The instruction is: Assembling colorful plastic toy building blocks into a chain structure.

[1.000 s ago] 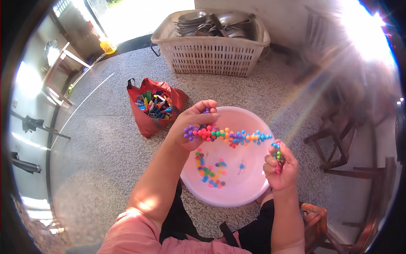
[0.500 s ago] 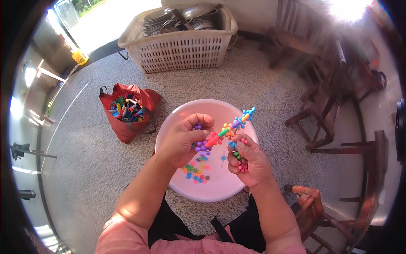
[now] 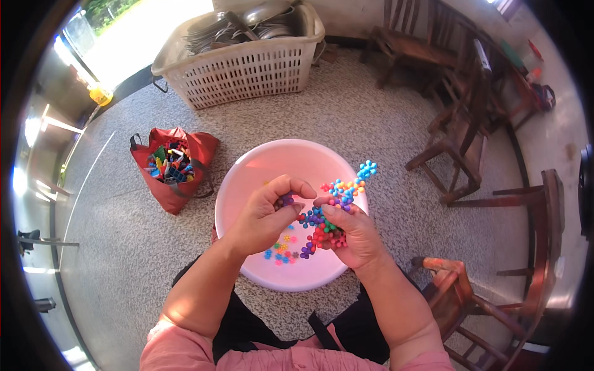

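Note:
Above a pink plastic basin, my right hand is closed around a cluster of linked flower-shaped plastic pieces in red, purple, blue and green. One arm of the cluster, mostly blue and orange, sticks up past the thumb toward the far right. My left hand is just left of it, fingers curled and pinching a purple flower-shaped piece that is partly hidden. A small gap lies between the two hands' fingertips. Loose pieces in several colours lie on the basin floor below my left hand.
A red bag full of mixed toy blocks stands left of the basin. Farther back is a white slatted basket of metal cookware. Dark wooden chairs crowd the right, one chair close by my right arm.
The linked pieces ran between both hands; now they are bunched in my right hand, with its thumb over them. My left hand has parted from them. The whole view has shifted slightly.

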Demonstrator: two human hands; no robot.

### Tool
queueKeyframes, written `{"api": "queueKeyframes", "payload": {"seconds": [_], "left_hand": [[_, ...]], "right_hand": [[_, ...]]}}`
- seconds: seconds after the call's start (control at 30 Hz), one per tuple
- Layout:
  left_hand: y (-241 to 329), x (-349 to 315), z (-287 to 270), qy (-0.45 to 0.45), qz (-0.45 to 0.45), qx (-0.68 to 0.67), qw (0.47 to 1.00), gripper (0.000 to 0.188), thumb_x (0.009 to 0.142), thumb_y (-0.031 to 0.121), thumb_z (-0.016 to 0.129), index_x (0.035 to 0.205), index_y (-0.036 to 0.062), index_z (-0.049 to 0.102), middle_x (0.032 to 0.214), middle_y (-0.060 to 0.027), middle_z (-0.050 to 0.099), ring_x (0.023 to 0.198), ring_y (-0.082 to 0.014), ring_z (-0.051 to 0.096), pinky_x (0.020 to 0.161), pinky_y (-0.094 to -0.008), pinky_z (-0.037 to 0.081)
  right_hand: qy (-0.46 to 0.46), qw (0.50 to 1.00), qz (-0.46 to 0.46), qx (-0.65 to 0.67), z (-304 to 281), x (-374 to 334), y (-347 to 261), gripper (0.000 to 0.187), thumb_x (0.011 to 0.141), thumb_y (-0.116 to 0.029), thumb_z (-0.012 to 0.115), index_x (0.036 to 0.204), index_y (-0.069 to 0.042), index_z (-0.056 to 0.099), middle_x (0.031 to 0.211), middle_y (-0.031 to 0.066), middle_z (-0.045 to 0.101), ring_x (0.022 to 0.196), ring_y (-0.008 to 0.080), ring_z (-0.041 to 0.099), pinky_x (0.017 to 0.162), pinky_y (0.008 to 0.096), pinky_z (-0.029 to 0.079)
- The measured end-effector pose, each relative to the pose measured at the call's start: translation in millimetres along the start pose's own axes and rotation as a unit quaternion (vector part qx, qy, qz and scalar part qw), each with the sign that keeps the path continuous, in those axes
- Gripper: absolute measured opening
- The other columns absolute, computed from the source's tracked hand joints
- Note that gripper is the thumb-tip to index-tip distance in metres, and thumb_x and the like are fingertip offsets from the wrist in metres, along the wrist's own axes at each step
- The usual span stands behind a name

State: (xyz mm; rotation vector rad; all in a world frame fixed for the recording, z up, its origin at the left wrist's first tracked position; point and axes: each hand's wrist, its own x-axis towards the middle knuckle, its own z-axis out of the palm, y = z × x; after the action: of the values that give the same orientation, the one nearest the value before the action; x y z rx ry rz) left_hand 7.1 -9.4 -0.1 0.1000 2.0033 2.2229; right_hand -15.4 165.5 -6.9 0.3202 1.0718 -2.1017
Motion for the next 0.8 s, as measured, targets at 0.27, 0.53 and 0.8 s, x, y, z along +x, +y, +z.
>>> {"api": "queueKeyframes", "payload": {"seconds": [0.27, 0.53, 0.8], "left_hand": [[16, -2, -17, -0.012, 0.019, -0.102, 0.994, 0.021, 0.080, -0.010, 0.050, 0.095, 0.0027, 0.058, 0.110, -0.0074, 0.052, 0.106, -0.0140, 0.048, 0.084, -0.0258, 0.043], [15, -3, -10, 0.083, 0.098, -0.043, 0.991, 0.017, 0.082, -0.007, 0.052, 0.094, 0.0025, 0.060, 0.103, -0.0081, 0.055, 0.089, -0.0119, 0.057, 0.066, -0.0226, 0.050], [8, -3, -12, 0.120, -0.122, -0.238, 0.956, 0.023, 0.084, 0.014, 0.056, 0.105, 0.0042, 0.054, 0.090, -0.0029, 0.057, 0.071, -0.0101, 0.055, 0.057, -0.0230, 0.044]], "right_hand": [[-0.009, 0.999, -0.043, 0.002, -7, -1, -8, 0.015, 0.079, -0.014, 0.063, 0.092, -0.010, 0.055, 0.073, 0.0007, 0.054, 0.057, 0.0093, 0.052, 0.045, 0.0219, 0.038], [-0.010, 0.996, -0.075, 0.042, -8, -3, -14, 0.014, 0.080, -0.012, 0.061, 0.092, -0.011, 0.055, 0.073, 0.0012, 0.055, 0.057, 0.0107, 0.055, 0.045, 0.0219, 0.039], [-0.076, 0.983, -0.132, 0.099, -17, 0, -15, 0.026, 0.081, -0.022, 0.059, 0.102, -0.011, 0.049, 0.071, 0.0042, 0.056, 0.055, 0.0108, 0.051, 0.045, 0.0233, 0.040]]}}
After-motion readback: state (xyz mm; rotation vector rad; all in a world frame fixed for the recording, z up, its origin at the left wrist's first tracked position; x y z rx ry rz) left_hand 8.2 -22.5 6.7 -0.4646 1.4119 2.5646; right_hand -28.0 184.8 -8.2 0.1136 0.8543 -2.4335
